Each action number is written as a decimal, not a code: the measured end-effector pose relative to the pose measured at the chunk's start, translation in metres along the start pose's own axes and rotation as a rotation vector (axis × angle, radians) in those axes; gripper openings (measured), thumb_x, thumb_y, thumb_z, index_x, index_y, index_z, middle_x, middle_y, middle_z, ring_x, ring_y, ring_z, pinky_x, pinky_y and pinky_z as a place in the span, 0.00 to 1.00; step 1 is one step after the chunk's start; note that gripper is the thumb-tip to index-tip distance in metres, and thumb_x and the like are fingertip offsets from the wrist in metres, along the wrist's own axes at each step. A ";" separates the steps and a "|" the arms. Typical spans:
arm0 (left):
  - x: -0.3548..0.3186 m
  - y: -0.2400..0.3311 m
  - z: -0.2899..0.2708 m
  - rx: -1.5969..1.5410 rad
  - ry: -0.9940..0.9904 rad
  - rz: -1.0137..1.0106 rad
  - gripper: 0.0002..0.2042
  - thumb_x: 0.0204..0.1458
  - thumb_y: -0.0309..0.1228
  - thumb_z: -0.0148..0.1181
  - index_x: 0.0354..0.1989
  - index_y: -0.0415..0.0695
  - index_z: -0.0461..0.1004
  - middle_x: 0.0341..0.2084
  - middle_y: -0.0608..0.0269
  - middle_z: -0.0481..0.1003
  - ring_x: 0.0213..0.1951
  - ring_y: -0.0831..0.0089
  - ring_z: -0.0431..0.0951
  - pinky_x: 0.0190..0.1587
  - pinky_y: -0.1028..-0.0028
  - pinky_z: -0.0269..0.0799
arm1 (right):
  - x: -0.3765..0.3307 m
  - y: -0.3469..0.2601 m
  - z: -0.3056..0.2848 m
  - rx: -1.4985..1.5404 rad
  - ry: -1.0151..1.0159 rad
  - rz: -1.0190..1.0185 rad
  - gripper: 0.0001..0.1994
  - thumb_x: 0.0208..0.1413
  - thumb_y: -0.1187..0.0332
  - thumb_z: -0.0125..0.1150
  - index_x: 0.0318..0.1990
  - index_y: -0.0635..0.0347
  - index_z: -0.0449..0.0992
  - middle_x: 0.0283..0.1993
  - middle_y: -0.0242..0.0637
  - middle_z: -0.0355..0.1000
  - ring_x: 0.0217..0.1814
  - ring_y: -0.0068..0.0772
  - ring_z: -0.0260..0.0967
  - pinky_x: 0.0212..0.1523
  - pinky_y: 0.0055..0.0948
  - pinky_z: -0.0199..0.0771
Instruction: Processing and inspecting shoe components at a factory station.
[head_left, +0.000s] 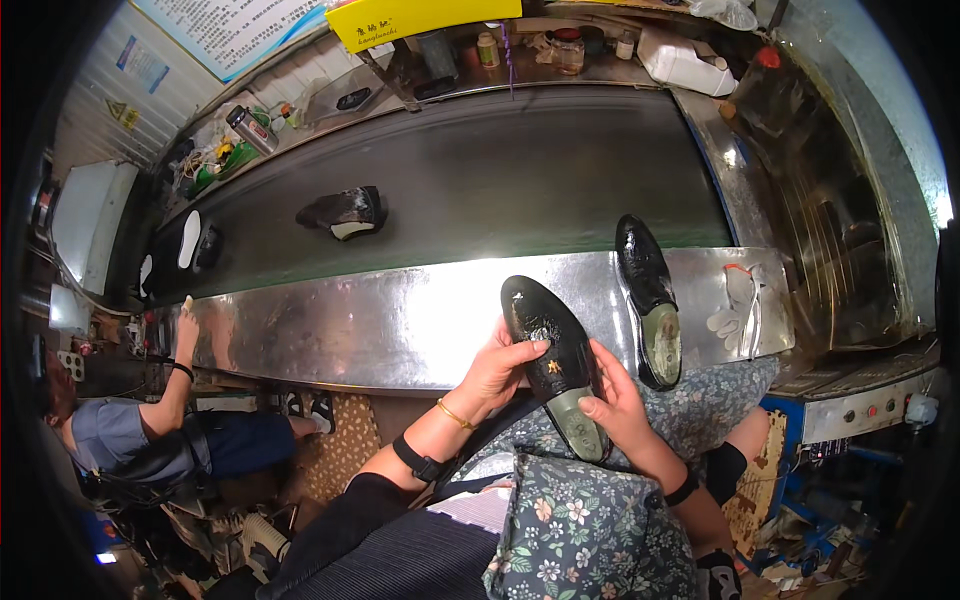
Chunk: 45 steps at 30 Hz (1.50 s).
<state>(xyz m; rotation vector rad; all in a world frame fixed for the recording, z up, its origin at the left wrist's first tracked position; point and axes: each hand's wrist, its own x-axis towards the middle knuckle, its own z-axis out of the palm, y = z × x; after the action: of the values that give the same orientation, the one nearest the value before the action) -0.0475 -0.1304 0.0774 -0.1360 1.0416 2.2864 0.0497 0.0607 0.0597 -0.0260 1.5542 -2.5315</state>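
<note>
Looking from my distant place through the head camera, I see first the wide dark belt [500, 160], which stretches along the far side of the steel ledge [310, 325]; this ledge I take as my landmark. The ledge itself is long and shiny, with a strong white reflection around its middle. On its near side, by its left end, a co-worker [130, 425] in a grey-blue top extends one arm toward it. Also on the near side, more to the right, a floral apron [560, 530] covers the lap of the person who wears my camera. Next in size come the shoes. The held shoe [572, 385], black and glossy, is at the near edge of the ledge, its toe pointing away from the person, and a greenish shoe last [580, 432] shows in its opening. A similar one, the resting shoe [648, 285], lies across the right part of the ledge, its toe toward the belt. Beyond the ledge, left of its middle, a dark shoe [345, 210] lies on the belt. The left hand [497, 368] is closed around the held shoe from its left side, thumb upon the upper; the right hand [622, 405] clasps the heel part, thumb against the shoe last. Upon the ledge's right end lie what seem pale gloves [738, 300]. Smallest is a gold mark [555, 367] on the held shoe, just beside the left thumb.
</note>
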 end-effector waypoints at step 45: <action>0.031 0.006 0.036 0.159 -0.276 -0.017 0.26 0.48 0.24 0.64 0.58 0.38 0.66 0.49 0.58 0.76 0.50 0.70 0.77 0.58 0.68 0.70 | 0.033 -0.056 -0.004 -0.230 0.210 -0.097 0.27 0.62 0.71 0.59 0.65 0.72 0.59 0.58 0.38 0.69 0.57 0.23 0.66 0.57 0.25 0.67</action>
<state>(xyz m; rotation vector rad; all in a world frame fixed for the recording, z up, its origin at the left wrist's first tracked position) -0.0698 -0.0924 0.0955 0.2286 1.0635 2.1223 0.0095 0.0837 0.1054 0.1423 1.9630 -2.4799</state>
